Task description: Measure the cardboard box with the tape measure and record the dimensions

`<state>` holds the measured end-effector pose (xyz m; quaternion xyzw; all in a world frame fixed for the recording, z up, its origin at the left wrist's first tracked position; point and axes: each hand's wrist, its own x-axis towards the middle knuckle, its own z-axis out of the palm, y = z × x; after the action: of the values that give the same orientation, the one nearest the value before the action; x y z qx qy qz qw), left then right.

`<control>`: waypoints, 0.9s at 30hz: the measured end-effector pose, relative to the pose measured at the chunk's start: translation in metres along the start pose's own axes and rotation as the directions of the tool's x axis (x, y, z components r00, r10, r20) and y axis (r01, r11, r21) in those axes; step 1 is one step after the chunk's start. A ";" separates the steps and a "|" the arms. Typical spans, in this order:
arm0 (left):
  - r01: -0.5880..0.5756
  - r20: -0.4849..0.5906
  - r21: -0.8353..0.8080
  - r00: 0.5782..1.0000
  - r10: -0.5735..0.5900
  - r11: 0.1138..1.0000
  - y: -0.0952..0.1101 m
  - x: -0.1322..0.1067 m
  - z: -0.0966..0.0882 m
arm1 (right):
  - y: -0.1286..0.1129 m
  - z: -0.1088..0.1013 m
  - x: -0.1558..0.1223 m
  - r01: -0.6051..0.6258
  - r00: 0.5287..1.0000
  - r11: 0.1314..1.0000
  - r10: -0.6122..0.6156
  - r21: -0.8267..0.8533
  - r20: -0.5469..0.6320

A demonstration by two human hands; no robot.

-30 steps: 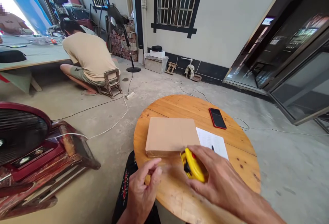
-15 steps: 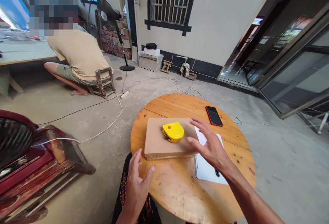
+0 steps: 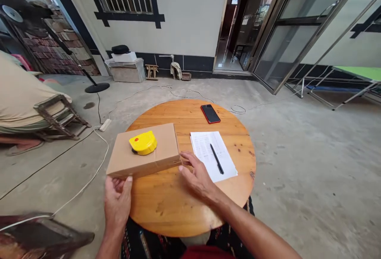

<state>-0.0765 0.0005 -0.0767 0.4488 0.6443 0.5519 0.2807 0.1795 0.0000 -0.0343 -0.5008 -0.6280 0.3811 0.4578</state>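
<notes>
A flat brown cardboard box (image 3: 166, 142) is at the left of a round wooden table (image 3: 160, 211), its left end reaching past the table's edge. On its top rests a yellow tape measure (image 3: 144, 143) with a red button. My left hand (image 3: 116, 199) grips the box's near left corner, the fingers partly hidden beneath it and the thumb in front. At the near right corner, the fingers and thumb of my right hand (image 3: 196, 173) press against the box. Beside that hand lie sheets of white paper (image 3: 205, 144) with a black pen (image 3: 216, 158) across them.
A phone (image 3: 210, 114) in a red case lies near the table's far edge. On the left, a person in a beige shirt (image 3: 26, 92) sits on a low wooden chair (image 3: 62, 116). Cables (image 3: 101, 164) cross the concrete floor; a standing fan (image 3: 97, 87) is behind.
My hands have come to the box, which has turned and shifted left with the tape measure on it. The paper and pen are now uncovered. The view has swung right.
</notes>
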 end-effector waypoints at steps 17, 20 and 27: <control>-0.701 0.498 0.131 0.658 0.565 0.701 0.038 -0.135 0.099 | 0.049 -0.151 0.006 0.673 0.711 0.256 0.032 -0.694 0.702; -0.731 0.564 0.129 0.610 0.557 0.670 0.045 -0.137 0.117 | 0.048 -0.164 0.002 0.625 0.756 0.306 -0.008 -0.718 0.655; -0.789 0.726 0.211 0.522 0.448 0.577 0.051 -0.140 0.151 | 0.009 -0.184 -0.029 0.085 0.929 0.959 -0.174 -0.271 -0.325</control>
<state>0.1282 -0.0550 -0.0813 0.8629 0.4270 0.2467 0.1101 0.3601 -0.0231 0.0044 -0.5711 -0.6130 0.1730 0.5178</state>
